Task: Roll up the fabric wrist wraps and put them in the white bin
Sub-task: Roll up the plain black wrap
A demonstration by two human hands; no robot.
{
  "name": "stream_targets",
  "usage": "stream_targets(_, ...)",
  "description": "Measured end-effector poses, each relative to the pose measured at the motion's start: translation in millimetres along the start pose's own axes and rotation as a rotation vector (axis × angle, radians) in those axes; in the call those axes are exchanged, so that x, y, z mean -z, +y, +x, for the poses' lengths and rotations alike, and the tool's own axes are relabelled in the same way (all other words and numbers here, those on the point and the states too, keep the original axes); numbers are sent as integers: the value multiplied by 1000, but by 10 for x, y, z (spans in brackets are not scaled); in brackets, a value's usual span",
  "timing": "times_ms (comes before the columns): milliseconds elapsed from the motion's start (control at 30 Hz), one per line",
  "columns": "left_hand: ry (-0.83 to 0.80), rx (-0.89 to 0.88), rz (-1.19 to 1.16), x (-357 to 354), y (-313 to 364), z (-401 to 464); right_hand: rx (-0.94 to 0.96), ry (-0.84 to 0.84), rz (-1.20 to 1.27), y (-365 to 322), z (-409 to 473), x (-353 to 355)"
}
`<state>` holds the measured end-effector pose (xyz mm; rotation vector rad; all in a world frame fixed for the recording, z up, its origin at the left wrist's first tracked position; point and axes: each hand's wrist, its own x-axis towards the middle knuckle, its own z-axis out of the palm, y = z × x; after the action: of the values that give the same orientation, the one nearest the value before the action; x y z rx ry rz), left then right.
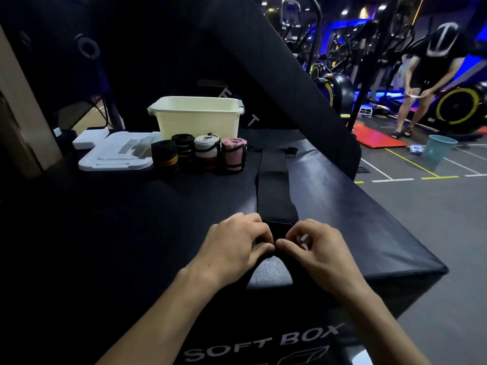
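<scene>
Gym floor and machines surround a black padded tabletop point(342, 206) printed "SOFT BOX". On it, a black wrist wrap point(274, 188) lies flat, long axis running from the near edge toward the far edge, its near end rolled. Left hand point(234, 246) and right hand point(316, 248), fingers curled, pinch that rolled end from either side, thumbs nearly touching. Toward the far edge stand 4 rolled wraps point(200, 154) in a row, just before the white bin point(197, 119); a white lid point(116, 154) lies at their left.
</scene>
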<state>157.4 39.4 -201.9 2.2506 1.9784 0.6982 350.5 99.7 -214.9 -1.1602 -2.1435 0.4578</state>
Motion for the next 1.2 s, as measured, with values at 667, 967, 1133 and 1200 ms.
stream_targets(667,96,-28,-48,-61,-80,-67,-115,-127,-147,-72,73,83)
stream_targets(967,74,-17,-130,-84,-132,4,-61,62,-26,-71,-59,70)
stream_targets(1133,6,58,-285,-122,-181,69,95,-7,-69,-38,-151,75)
stream_targets(1200,-40,83,-339,-126,-188,86,113,12,-111,-16,-143,70)
